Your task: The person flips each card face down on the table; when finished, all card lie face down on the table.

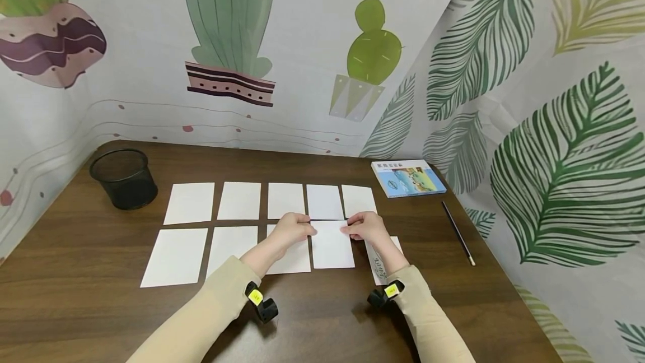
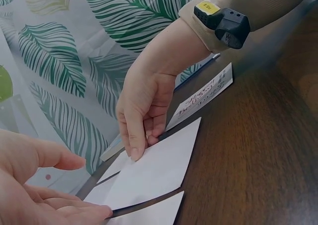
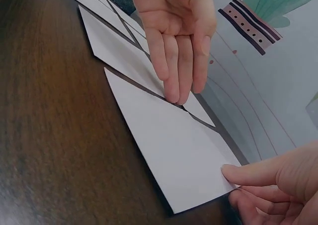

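Note:
A blank white card lies in the front row, fourth from the left. My right hand pinches its right edge, thumb on top and fingers curled beneath, as the right wrist view shows. At the opposite edge is my left hand, its fingers straight and fingertips right at the card, thumb held apart in the left wrist view. Partly hidden under my right wrist, a card with handwriting lies face up at the right end of the front row. A white card lies directly behind the pinched one.
More blank cards form two rows on the brown table. A black mesh pen holder stands at the back left. At the back right lie a book with a colourful cover and a dark pencil. Patterned cloth hangs behind.

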`<state>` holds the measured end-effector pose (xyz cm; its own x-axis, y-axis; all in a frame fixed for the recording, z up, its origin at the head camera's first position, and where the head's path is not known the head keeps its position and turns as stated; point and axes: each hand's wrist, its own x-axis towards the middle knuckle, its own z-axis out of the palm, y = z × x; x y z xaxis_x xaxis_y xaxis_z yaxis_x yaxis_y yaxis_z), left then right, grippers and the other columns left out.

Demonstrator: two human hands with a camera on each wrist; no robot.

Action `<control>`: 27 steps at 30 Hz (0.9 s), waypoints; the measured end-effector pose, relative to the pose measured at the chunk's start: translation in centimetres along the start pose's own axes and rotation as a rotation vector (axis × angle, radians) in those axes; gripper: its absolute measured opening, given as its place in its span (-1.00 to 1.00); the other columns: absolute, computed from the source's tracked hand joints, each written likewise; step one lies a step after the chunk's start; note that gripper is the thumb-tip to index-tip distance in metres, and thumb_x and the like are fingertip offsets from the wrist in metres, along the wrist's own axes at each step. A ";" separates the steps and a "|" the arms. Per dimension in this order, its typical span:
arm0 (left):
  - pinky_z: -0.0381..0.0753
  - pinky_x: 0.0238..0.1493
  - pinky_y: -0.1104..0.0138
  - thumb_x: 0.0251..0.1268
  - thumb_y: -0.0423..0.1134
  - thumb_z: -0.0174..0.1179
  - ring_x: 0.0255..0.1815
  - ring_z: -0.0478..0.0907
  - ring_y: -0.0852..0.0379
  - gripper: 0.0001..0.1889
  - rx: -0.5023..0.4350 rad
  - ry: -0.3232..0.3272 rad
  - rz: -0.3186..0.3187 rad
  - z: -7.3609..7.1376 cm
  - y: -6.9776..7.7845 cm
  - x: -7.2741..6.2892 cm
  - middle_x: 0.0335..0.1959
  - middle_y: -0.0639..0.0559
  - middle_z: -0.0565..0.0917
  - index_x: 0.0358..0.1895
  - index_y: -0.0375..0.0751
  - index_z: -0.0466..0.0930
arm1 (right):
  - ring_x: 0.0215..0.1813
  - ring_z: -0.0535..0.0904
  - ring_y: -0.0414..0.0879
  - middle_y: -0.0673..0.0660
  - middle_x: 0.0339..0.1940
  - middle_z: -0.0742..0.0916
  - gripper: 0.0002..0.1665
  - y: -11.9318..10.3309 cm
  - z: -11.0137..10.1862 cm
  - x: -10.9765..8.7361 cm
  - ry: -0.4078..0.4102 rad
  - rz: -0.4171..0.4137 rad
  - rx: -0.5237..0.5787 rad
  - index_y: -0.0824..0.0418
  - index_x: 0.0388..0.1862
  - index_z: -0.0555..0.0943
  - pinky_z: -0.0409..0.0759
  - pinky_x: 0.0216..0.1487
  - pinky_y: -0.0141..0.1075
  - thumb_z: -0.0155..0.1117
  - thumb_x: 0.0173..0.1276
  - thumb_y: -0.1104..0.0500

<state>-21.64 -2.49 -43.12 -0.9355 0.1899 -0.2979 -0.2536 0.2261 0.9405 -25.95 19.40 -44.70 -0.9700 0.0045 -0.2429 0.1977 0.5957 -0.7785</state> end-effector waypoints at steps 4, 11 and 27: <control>0.50 0.29 0.05 0.18 -0.33 0.22 0.17 0.58 -0.20 -0.41 0.008 -0.009 -0.001 0.1 -0.1 0.0 0.27 -0.39 0.49 0.29 -0.53 0.37 | -0.55 0.59 -0.24 0.14 -0.48 0.76 -0.70 0.2 0.0 0.0 0.006 0.000 0.002 0.42 -0.20 0.66 0.65 -0.42 -0.41 0.50 0.12 0.27; 0.51 0.28 0.08 0.22 -0.36 0.18 0.19 0.56 -0.20 -0.44 -0.020 -0.009 0.040 0.2 0.0 0.2 0.22 -0.38 0.53 0.29 -0.54 0.37 | -0.54 0.59 -0.23 0.14 -0.45 0.74 -0.71 0.2 -0.5 -0.5 0.019 -0.014 0.009 0.40 -0.19 0.67 0.67 -0.40 -0.40 0.48 0.15 0.25; 0.62 0.16 0.15 0.29 -0.45 0.06 0.09 0.63 -0.19 -0.59 -0.227 -0.109 0.101 5.4 0.5 1.4 0.09 -0.40 0.62 0.19 -0.55 0.46 | -0.30 0.62 -0.11 0.27 -0.20 0.74 -0.58 3.1 -7.0 -2.5 0.039 -0.101 -0.120 0.41 -0.01 0.62 0.64 -0.22 -0.28 0.43 0.21 0.20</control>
<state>-21.72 3.03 -43.94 -0.9300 0.3048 -0.2053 -0.2208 -0.0169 0.9752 -23.87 26.84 -42.49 -0.9893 -0.0304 -0.1427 0.0831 0.6864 -0.7225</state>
